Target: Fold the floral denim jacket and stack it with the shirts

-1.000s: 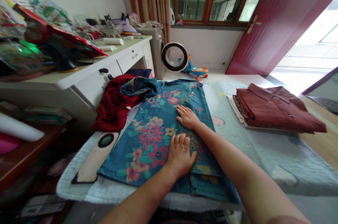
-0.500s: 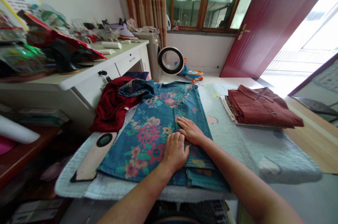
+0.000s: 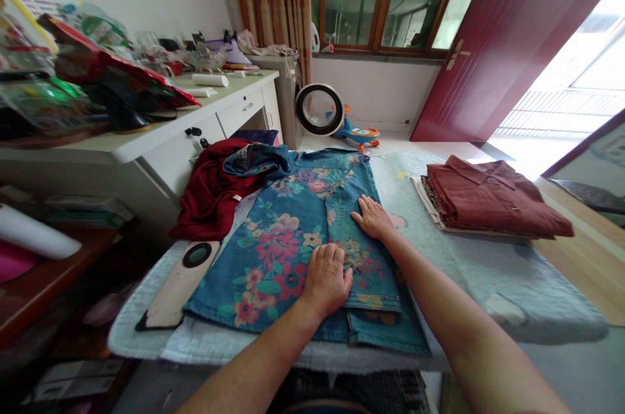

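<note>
A blue denim garment with pink and yellow flowers (image 3: 278,238) lies spread on a pale quilted cover, its right part folded inward over itself. My left hand (image 3: 326,278) presses on its lower middle beside the fold, fingers bent and held together on the cloth. My right hand (image 3: 374,219) lies flat with fingers outstretched on the folded part, near the garment's right edge. Beside the garment's upper left, a dark red garment (image 3: 208,196) is heaped. A pale, flat object with a black round window (image 3: 168,290) lies at the lower left.
A stack of folded clothes with a rust-red shirt on top (image 3: 493,196) sits on the right of the quilted cover (image 3: 454,290). Left stands a cluttered white desk (image 3: 195,131). Behind are an open washing machine door (image 3: 336,120), a toy car (image 3: 359,134) and a red door (image 3: 469,43).
My right hand has moved right and slightly forward across the folded part, away from my left hand. My left hand stays at the same spot. The view has shifted slightly.
</note>
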The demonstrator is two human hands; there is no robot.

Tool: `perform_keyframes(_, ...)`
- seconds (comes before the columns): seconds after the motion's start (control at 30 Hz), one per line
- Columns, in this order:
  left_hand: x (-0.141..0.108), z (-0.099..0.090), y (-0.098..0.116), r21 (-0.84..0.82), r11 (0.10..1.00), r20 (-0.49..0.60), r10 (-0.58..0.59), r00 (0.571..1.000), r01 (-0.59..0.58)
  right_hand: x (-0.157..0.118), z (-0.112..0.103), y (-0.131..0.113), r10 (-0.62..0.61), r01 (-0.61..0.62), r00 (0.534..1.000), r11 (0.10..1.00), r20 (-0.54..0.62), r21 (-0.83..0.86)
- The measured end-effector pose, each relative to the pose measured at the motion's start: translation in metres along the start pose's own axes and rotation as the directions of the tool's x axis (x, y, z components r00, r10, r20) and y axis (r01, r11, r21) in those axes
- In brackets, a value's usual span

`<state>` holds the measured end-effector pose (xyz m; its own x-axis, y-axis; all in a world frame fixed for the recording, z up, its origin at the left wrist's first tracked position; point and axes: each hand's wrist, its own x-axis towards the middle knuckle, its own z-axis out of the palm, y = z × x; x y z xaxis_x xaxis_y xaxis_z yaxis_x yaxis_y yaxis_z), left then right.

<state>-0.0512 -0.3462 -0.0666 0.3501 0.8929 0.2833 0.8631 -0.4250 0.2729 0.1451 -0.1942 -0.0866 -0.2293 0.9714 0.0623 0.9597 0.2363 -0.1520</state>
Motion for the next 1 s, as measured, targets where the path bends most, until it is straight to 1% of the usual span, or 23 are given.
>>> perform_keyframes(0.17, 0.000, -0.001, 0.000, -0.008, 1.000, 0.013, -0.009, 1.000, 0.009, 0.012, 0.001, 0.012, 0.042, -0.043, 0.999, 0.999, -0.013, -0.019)
perform_keyframes(0.3, 0.000, -0.002, 0.000, -0.021, 1.000, 0.015, -0.009, 1.000, 0.009, 0.003, 0.002, 0.010, 0.026, -0.026, 1.000, 1.000, -0.018, -0.014)
perform_keyframes(0.47, 0.000, -0.001, -0.002, -0.059, 0.998, 0.006, 0.017, 1.000, -0.017, -0.031, 0.001, 0.001, -0.042, 0.042, 0.999, 0.999, -0.002, -0.030)
perform_keyframes(0.6, -0.002, 0.003, -0.006, -0.144, 0.985, 0.010, 0.095, 0.995, -0.092, -0.064, 0.000, -0.006, -0.082, 0.082, 0.997, 0.997, 0.004, -0.014)
perform_keyframes(0.73, -0.003, 0.007, -0.009, -0.164, 0.979, 0.080, 0.139, 0.987, -0.124, -0.092, -0.003, -0.013, -0.101, 0.101, 0.995, 0.995, 0.003, 0.005)
perform_keyframes(0.87, -0.003, 0.006, -0.009, -0.117, 0.983, 0.163, 0.159, 0.974, -0.140, -0.113, -0.006, -0.020, -0.123, 0.123, 0.992, 0.992, 0.006, 0.006)
perform_keyframes(1.0, -0.006, 0.004, -0.009, -0.058, 0.988, 0.203, 0.154, 0.967, -0.145, -0.132, -0.009, -0.025, -0.143, 0.143, 0.990, 0.990, 0.012, 0.005)
